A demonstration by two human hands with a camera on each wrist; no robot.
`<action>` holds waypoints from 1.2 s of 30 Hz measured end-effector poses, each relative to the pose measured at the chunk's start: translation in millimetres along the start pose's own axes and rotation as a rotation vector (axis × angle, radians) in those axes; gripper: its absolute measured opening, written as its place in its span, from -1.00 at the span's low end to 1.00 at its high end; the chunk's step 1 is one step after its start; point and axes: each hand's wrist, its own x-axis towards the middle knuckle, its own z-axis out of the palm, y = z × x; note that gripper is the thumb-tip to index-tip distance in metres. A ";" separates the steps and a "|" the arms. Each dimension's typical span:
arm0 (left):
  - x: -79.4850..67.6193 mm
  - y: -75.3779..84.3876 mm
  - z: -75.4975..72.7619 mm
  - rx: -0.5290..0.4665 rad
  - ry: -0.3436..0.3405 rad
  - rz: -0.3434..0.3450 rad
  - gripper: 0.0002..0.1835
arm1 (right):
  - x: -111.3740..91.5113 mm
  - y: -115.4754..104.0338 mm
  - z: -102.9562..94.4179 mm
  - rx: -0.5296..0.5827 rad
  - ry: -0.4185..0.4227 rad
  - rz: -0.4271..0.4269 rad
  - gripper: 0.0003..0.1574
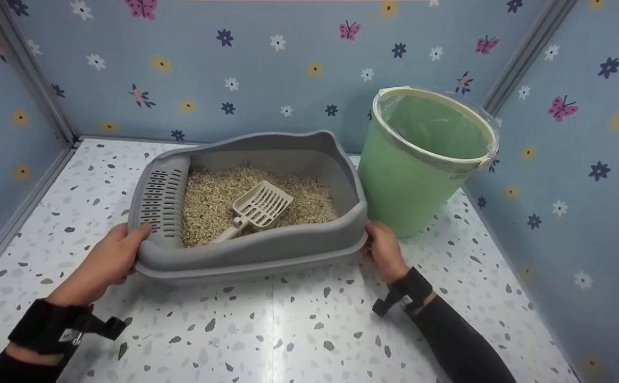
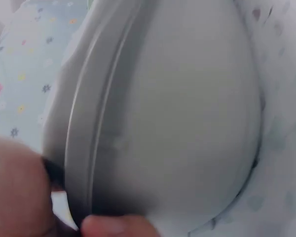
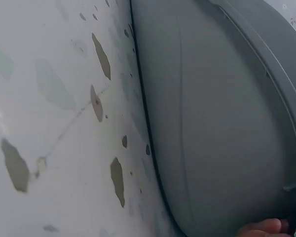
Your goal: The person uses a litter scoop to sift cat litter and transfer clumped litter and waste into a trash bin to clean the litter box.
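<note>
A grey cat litter box stands in the middle of the head view, filled with pale brown pellet litter. On the litter lies a beige slotted litter scoop, its handle toward the front left. My left hand grips the box's front left corner, thumb over the rim and fingers beneath it. At the front right corner my right hand holds the rim from outside. Both wrist views show the box's smooth outer wall close up, with right fingertips under the rim.
A light green trash bin with a clear plastic liner stands right beside the box's right end. Blue flowered panels close off the back and both sides. The surface underneath is white with grey speckles.
</note>
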 end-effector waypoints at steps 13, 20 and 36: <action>34.8 -11.6 -27.0 0.022 0.044 0.007 -0.14 | -45.7 1.3 4.2 0.007 -0.142 0.046 -0.49; 15.9 -4.5 -3.1 0.058 0.093 -0.039 0.03 | -13.9 -1.6 1.4 0.048 -0.062 0.045 -0.52; 36.3 -11.8 -15.2 0.043 0.140 -0.001 -0.06 | -46.8 0.1 3.3 0.100 -0.291 0.070 -0.48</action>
